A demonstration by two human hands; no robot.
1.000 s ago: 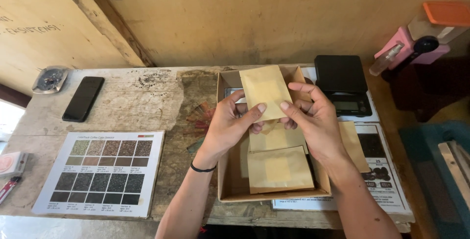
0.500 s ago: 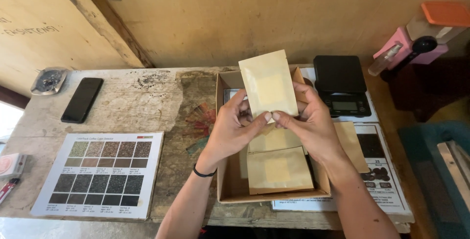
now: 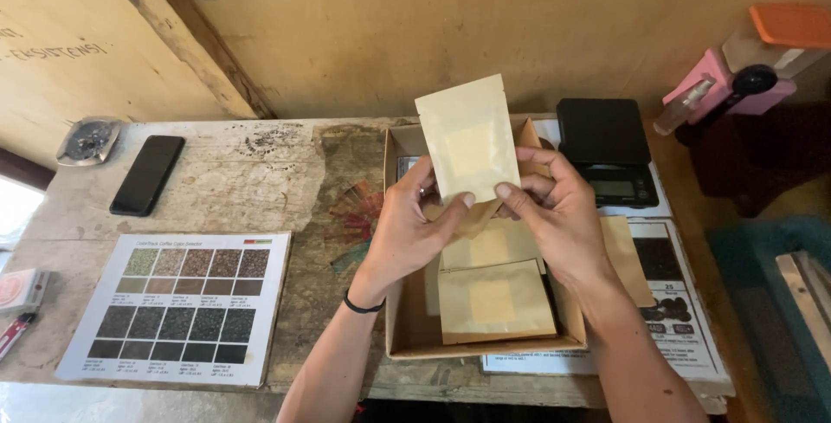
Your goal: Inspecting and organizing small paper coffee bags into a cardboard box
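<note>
Both hands hold one flat tan paper pouch with a paler square panel upright, above the open brown cardboard box on the worn wooden desk. Left hand pinches its lower left edge, thumb on front; right hand pinches lower right corner, thumb on front. Fingers of both closed on the pouch; most fingertips hidden behind it, so the grip at the back can't be made out.

Inside the box: more flat tan pouches, stacked; count unclear, upper ones covered by the hands. Box's far wall mostly hidden too.

Black digital scale just right of the box, display partly behind right hand. Printed white sheet under box & forearm, largely covered. Left: white chart of dark sample squares, black phone, round metal ashtray. Pink grinder w/ orange lid cut off at right edge. Small red/white items at left edge cut off, too small to ID.
</note>
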